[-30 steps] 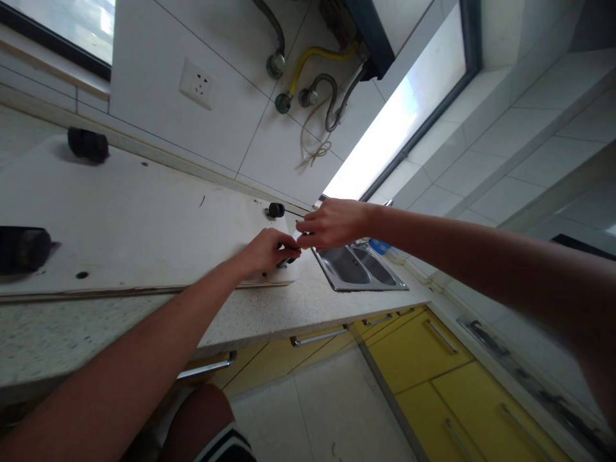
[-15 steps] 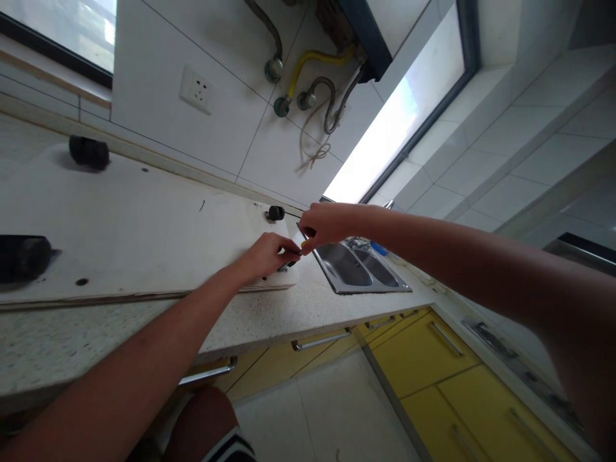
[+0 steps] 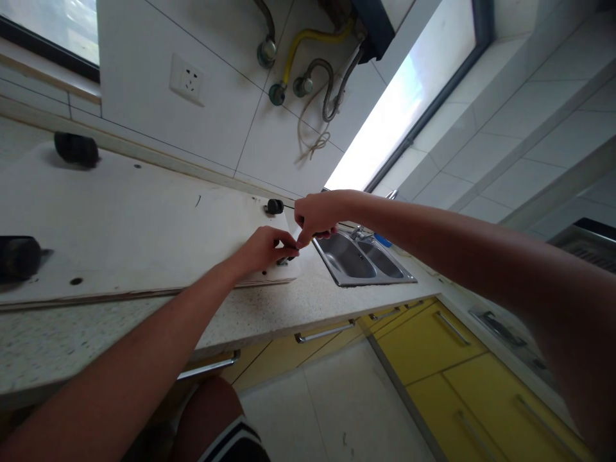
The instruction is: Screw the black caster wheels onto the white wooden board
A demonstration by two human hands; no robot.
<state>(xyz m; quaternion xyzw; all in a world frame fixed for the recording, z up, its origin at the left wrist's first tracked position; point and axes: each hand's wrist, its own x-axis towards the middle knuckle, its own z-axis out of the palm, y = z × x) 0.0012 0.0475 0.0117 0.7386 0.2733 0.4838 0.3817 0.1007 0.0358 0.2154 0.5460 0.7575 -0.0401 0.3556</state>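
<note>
A white board (image 3: pixel 139 224) lies along the counter with black casters fixed to it. At its right end, my left hand (image 3: pixel 260 250) is closed, thumb and fingers pinched on a small dark caster (image 3: pixel 285 260) mostly hidden beneath the fingertips. My right hand (image 3: pixel 315 215) is wrapped round a tool with a yellow and dark handle (image 3: pixel 315 237); most of it is covered, so its kind is unclear. The two hands meet at the fingertips over the board's corner. Just behind them stands another black caster (image 3: pixel 275 206).
Two larger black casters, one at the back (image 3: pixel 77 149) and one at the front (image 3: pixel 20 258), stand on the board's left part. A double steel sink (image 3: pixel 356 260) is right of the hands. Yellow cabinets (image 3: pixel 428 350) run below the counter (image 3: pixel 269 314). Pipes and a socket (image 3: pixel 187 79) are on the wall.
My right hand has turned and shifted slightly, so more of the tool's handle shows beneath it. My left hand stays at the caster. The whole view has shifted a little.
</note>
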